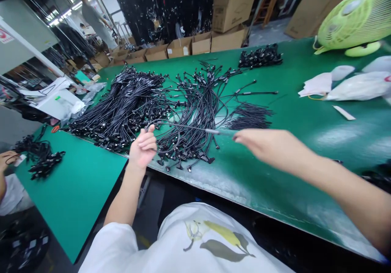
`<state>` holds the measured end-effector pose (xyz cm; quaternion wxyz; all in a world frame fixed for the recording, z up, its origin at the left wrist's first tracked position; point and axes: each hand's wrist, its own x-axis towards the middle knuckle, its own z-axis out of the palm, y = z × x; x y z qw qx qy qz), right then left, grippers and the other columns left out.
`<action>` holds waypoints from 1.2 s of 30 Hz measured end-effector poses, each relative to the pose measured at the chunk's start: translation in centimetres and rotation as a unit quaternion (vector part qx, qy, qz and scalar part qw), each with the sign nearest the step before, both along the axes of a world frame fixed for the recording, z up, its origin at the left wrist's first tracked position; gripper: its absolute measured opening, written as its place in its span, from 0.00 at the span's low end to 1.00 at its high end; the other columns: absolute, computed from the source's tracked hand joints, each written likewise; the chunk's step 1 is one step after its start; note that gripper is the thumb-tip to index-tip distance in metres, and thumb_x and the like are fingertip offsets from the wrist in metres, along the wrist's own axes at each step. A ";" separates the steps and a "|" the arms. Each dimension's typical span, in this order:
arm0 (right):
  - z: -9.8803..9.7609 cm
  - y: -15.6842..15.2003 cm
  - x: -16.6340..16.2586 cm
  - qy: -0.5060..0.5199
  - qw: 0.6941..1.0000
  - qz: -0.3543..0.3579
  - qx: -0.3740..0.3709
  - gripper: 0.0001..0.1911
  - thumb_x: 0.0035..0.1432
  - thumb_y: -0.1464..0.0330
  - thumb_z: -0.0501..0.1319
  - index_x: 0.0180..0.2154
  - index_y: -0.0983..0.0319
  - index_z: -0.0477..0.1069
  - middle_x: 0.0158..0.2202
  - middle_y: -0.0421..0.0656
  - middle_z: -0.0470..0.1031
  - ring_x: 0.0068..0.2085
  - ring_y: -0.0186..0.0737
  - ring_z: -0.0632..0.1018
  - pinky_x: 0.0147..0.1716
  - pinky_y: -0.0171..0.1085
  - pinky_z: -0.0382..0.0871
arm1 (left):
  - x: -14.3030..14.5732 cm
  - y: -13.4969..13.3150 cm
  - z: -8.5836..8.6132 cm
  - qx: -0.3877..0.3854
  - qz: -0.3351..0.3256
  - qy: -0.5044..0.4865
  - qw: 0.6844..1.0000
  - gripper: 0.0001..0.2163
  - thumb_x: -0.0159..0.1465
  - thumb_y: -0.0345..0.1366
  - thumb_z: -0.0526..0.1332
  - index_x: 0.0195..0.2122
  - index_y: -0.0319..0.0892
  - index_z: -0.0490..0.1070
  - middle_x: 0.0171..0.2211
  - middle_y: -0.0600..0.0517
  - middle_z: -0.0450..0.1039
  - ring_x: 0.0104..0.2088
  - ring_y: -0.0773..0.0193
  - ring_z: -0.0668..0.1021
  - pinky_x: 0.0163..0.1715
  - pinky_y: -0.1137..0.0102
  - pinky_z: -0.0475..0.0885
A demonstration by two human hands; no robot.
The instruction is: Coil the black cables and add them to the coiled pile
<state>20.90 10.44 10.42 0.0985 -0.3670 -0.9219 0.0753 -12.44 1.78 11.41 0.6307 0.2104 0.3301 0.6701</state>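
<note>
- Your left hand (143,147) has its fingers (149,140) curled closed around a black cable (180,125).
- Your right hand (269,147) is slightly blurred, its fingertips (236,137) narrowed in what looks like a pinch on the cable's far end.
- The cable runs taut between your hands, which holds it up off the pile and shows its metal connector (212,131) just left of your right fingertips.
- Beneath and beyond your fingers, a heap of black cables (195,114) lies fanned across a green bench mat (305,187), plugs spread outward where they stay separable.
- Beyond your right fingertips, a tied bundle of cables (259,57) sits apart, with cardboard boxes (180,48) farther off.
</note>
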 end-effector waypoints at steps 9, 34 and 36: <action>0.0 -3.1 -3.4 -0.048 0.979 0.184 -0.070 0.15 0.67 0.66 0.50 0.31 0.61 0.70 0.27 0.42 0.75 0.26 0.35 0.74 0.26 0.33 0.55 | 2.3 -0.4 -1.3 0.065 -0.030 0.247 0.966 0.13 0.66 0.37 0.61 0.50 0.39 0.73 0.32 0.51 0.77 0.30 0.71 0.78 0.28 0.79 0.72; 1.1 -1.3 -7.0 0.217 0.941 0.140 -0.219 0.15 0.63 0.61 0.56 0.28 0.63 0.70 0.27 0.41 0.72 0.29 0.33 0.71 0.32 0.33 0.60 | 7.1 -1.3 -3.8 0.079 -0.243 0.338 0.906 0.17 0.63 0.50 0.61 0.36 0.39 0.72 0.21 0.54 0.69 0.22 0.68 0.70 0.31 0.68 0.69; -0.6 -0.7 -7.7 0.322 0.915 0.066 -0.233 0.14 0.55 0.58 0.64 0.32 0.62 0.70 0.32 0.41 0.72 0.33 0.35 0.71 0.34 0.33 0.63 | 7.3 -1.3 -4.0 0.071 -0.240 0.249 0.936 0.17 0.60 0.51 0.64 0.34 0.40 0.70 0.16 0.60 0.60 0.17 0.72 0.63 0.24 0.71 0.64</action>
